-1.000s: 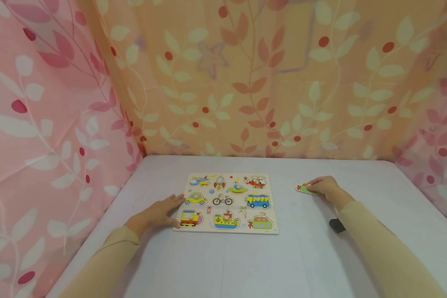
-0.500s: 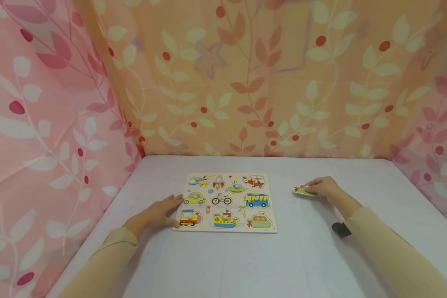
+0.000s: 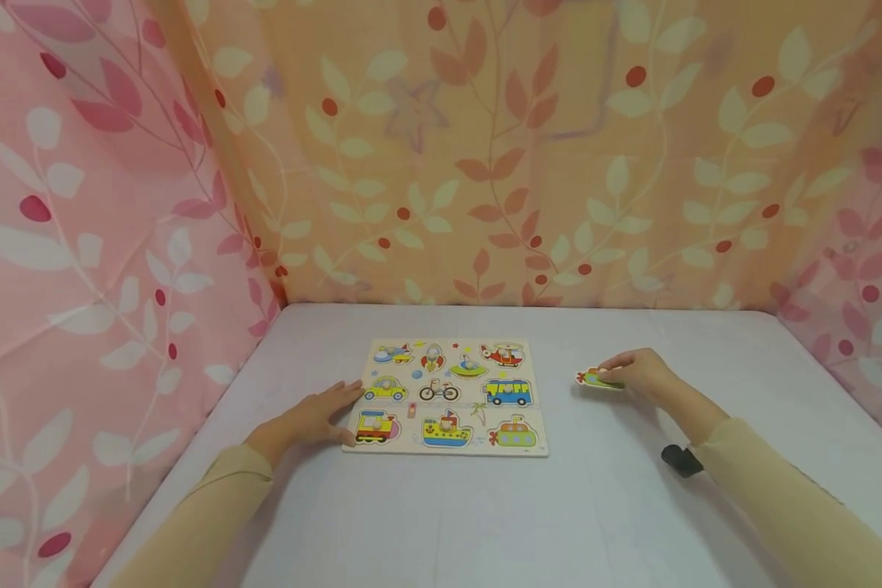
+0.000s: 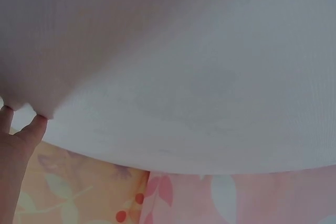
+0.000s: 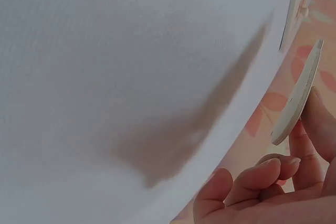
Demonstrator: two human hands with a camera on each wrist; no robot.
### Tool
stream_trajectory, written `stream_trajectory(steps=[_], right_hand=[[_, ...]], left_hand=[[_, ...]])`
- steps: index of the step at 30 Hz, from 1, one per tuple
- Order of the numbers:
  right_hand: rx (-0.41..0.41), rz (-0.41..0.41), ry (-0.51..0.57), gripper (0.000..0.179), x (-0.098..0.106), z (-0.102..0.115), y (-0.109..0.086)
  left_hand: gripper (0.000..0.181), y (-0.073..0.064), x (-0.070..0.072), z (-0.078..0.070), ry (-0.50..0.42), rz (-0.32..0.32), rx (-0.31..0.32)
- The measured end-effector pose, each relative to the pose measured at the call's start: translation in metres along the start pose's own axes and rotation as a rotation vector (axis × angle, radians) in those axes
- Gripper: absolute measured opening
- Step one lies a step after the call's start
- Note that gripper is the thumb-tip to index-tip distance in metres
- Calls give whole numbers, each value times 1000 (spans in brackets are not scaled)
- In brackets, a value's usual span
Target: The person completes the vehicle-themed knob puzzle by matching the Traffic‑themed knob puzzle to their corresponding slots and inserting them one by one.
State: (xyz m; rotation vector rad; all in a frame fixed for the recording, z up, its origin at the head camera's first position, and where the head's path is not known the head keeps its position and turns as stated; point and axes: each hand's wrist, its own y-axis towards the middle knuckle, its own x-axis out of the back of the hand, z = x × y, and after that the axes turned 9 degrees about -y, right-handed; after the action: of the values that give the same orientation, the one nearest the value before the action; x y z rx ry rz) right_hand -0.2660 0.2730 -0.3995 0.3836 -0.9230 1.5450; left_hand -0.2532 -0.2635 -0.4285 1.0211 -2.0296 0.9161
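Observation:
A wooden knob puzzle board (image 3: 409,434) with vehicle pictures lies flat on the table. My left hand (image 3: 307,418) rests at its left edge, fingers spread and fairly straight; in the left wrist view only part of that hand (image 4: 21,142) shows. To the right of the board, my right hand (image 3: 648,377) pinches a green and orange submarine puzzle piece (image 3: 588,378). Seen edge-on in the right wrist view, the piece (image 5: 298,98) is lifted off the table, its shadow apart from it. The board's lower right spot bears a matching submarine picture (image 3: 513,434) with no knob visible.
A white cloth covers the table (image 3: 441,523). Floral curtains (image 3: 441,163) hang behind it and at both sides. A small black object (image 3: 682,461) shows beside the right sleeve. Knobbed pieces such as the bus (image 3: 508,392) sit in the board.
My right hand has lifted the submarine piece from the table and shifted it slightly left toward the board. The left hand stays at the board's edge.

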Motion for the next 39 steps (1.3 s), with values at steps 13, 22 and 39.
stream_trajectory(steps=[13, 22, 39], right_hand=[[58, 21, -9, 32, -11, 16, -20], [126, 26, -7, 32, -17, 24, -29], [149, 37, -46, 22, -34, 35, -37]], left_hand=[[97, 0, 0, 1, -14, 1, 9], [98, -4, 1, -4, -20, 0, 14], [99, -4, 1, -3, -21, -10, -3]])
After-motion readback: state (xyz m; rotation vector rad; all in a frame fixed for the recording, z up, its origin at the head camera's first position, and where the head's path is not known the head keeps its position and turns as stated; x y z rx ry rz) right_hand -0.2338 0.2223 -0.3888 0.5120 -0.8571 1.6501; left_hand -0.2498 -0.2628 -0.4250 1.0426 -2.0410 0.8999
